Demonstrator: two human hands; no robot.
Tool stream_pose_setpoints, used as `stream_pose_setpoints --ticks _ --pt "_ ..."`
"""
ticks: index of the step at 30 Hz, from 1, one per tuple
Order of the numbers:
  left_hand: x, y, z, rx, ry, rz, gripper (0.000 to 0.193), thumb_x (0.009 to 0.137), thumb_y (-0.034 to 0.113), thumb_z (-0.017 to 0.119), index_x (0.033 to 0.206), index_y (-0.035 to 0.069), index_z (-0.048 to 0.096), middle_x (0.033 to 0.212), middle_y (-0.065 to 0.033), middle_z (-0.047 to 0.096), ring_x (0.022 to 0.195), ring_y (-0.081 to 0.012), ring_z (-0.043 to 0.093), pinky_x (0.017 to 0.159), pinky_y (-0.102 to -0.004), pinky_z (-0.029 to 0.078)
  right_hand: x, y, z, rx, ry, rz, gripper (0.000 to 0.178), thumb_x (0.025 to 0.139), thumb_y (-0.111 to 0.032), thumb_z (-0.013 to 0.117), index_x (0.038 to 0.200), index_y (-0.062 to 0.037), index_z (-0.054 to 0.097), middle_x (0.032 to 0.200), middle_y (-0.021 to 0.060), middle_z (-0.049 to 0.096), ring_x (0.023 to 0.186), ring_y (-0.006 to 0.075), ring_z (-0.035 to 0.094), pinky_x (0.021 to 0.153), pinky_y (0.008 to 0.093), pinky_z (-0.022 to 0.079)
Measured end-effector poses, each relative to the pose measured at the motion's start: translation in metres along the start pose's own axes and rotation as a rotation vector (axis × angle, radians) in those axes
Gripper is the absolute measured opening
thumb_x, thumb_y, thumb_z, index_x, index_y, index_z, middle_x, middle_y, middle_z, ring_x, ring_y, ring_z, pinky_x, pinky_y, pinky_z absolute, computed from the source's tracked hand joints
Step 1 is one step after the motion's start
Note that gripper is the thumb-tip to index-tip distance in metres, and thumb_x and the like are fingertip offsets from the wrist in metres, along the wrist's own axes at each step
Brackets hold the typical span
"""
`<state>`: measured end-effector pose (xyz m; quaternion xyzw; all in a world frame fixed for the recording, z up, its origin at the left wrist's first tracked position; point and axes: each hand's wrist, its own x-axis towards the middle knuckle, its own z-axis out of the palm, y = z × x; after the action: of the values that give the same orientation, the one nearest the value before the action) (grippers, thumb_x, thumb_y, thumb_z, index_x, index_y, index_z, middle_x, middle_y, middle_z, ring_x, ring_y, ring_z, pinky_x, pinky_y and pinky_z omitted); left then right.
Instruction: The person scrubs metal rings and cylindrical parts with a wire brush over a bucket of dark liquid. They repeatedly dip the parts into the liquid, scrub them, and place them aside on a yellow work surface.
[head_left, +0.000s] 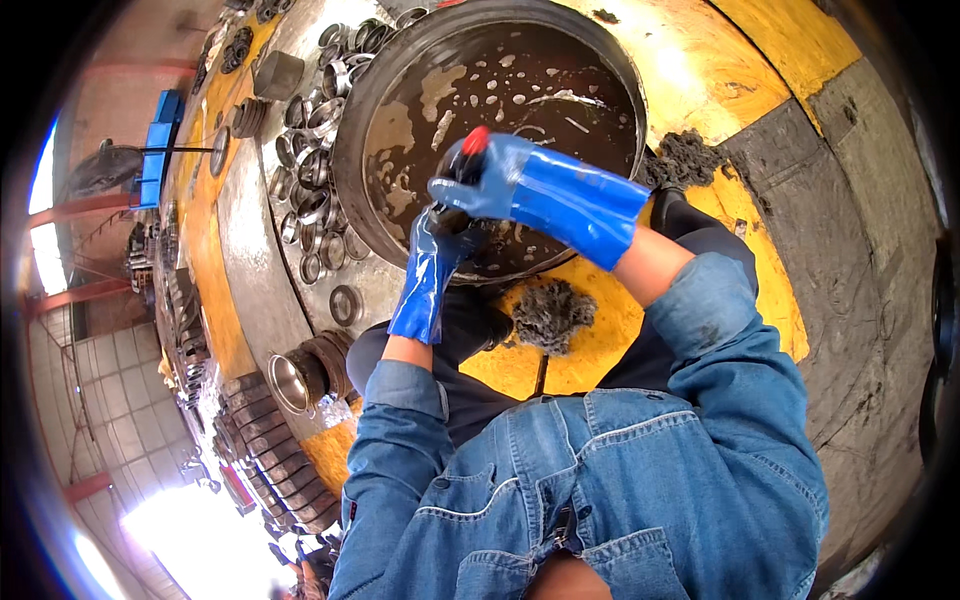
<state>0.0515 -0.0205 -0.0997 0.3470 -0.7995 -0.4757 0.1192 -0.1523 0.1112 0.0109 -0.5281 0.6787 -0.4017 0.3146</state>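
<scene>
Above a wide tub (352,190) of dark, foam-flecked liquid, both of my hands are close together in long blue rubber gloves. My right hand (497,178) closes on a dark, wet part (460,168) whose exact kind I cannot make out. A small red piece (477,140) shows at its top. Just below, my left hand (438,242) is closed against the underside of the same dark part; its fingers are partly hidden. Several metal rings (318,165) lie heaped on the left, outside the tub's rim.
A grey clump of metal shavings (553,316) sits between my legs, another clump (686,158) right of the tub. A single ring (346,305) and a shiny metal cup-like part (292,382) lie at left. Farther off stands a fan (107,170) near a blue stand (158,150).
</scene>
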Motion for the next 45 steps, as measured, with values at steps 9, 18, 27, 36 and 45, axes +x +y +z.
stream_pose_setpoints --ticks 9,18,27,36,45 --pt "-0.006 0.057 0.007 -0.094 -0.052 -0.246 0.052 0.077 0.0 0.085 0.126 0.001 0.068 0.117 -0.0125 0.077 0.106 -0.0191 0.071 0.096 -0.034 0.056 0.009 0.089 -0.031 0.001 0.208 0.338 0.038 0.098 -0.044 0.072 0.109 -0.0077 0.078 0.09 0.0114 0.079 0.081 0.0236 0.075 0.079 0.0386 0.061" --pt "-0.004 0.025 0.006 -0.058 -0.014 -0.116 0.052 0.076 0.014 0.09 0.122 0.0 0.07 0.111 -0.0113 0.078 0.098 -0.0187 0.073 0.091 -0.0344 0.057 0.001 0.048 -0.013 0.176 0.021 0.174 0.04 0.096 -0.045 0.07 0.116 -0.0104 0.077 0.103 0.0131 0.079 0.097 0.0244 0.075 0.088 0.0383 0.06" --pt "-0.013 0.045 0.005 0.11 -0.01 -0.202 0.054 0.076 0.02 0.089 0.123 0.001 0.07 0.106 -0.0156 0.078 0.093 -0.0232 0.076 0.088 -0.0366 0.06 0.014 0.128 -0.008 -0.299 0.149 0.478 0.047 0.091 -0.052 0.067 0.118 -0.0137 0.077 0.104 0.017 0.077 0.101 0.037 0.074 0.093 0.0444 0.057" --pt "-0.015 0.032 0.012 0.258 0.063 -0.112 0.082 0.071 0.006 0.088 0.145 0.0 0.053 0.129 -0.0152 0.072 0.116 -0.0227 0.069 0.103 -0.0373 0.056 0.019 0.022 -0.047 0.011 0.072 0.246 0.052 0.092 -0.057 0.066 0.093 -0.0062 0.075 0.084 0.016 0.073 0.08 0.0304 0.073 0.077 0.0452 0.059" --pt "-0.007 -0.003 0.02 0.055 0.116 -0.076 0.074 0.07 0.021 0.091 0.137 0.008 0.064 0.122 -0.0178 0.074 0.112 -0.0292 0.072 0.099 -0.0396 0.057 0.034 0.061 -0.034 -0.119 0.021 0.181 0.057 0.093 -0.064 0.068 0.1 -0.0072 0.075 0.082 0.0142 0.073 0.078 0.0286 0.071 0.073 0.0441 0.056"
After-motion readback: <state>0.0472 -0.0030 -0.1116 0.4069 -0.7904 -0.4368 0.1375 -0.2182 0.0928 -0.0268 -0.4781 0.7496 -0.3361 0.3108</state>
